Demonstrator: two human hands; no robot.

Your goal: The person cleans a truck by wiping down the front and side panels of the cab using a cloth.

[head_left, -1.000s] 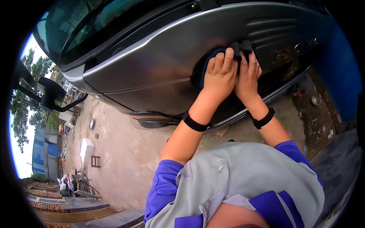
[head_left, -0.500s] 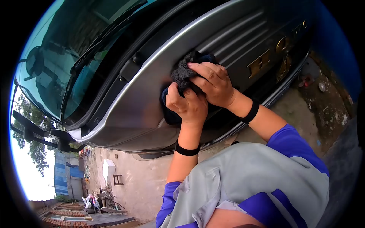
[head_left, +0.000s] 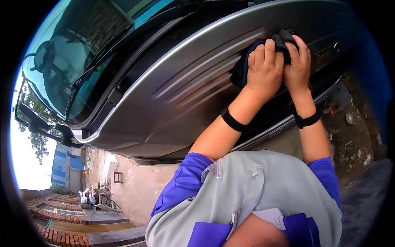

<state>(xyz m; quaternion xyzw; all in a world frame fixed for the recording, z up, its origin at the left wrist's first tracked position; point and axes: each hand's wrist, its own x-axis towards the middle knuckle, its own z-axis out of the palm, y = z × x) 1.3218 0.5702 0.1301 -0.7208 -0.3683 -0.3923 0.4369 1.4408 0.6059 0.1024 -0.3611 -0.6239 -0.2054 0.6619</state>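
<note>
Both hands press a dark, bunched cloth (head_left: pixel 284 38) against the grey front panel of a vehicle (head_left: pixel 164 111). My left hand (head_left: pixel 264 70) lies on the cloth's left part, its fingers bent over the dark blue fabric. Close beside it on the right, my right hand (head_left: pixel 297 66) has its fingers curled on the black, bunched part. Each wrist wears a black band. Raised ribs run across the panel to the left of the cloth, and gold lettering (head_left: pixel 323 55) shows to its right, partly in shadow.
The windshield (head_left: pixel 61 57) with a wiper is at the upper left, above a mirror (head_left: pixel 37 119). Lower left are a small stool (head_left: pixel 118 177), a white box, bags and stacked bricks (head_left: pixel 61 236). A blue surface (head_left: pixel 370 78) stands at the right, near littered ground.
Both hands and the cloth first shifted left across the panel, then right, past the raised ribs towards the lettering. The view has turned too, with more of the windshield showing than at first.
</note>
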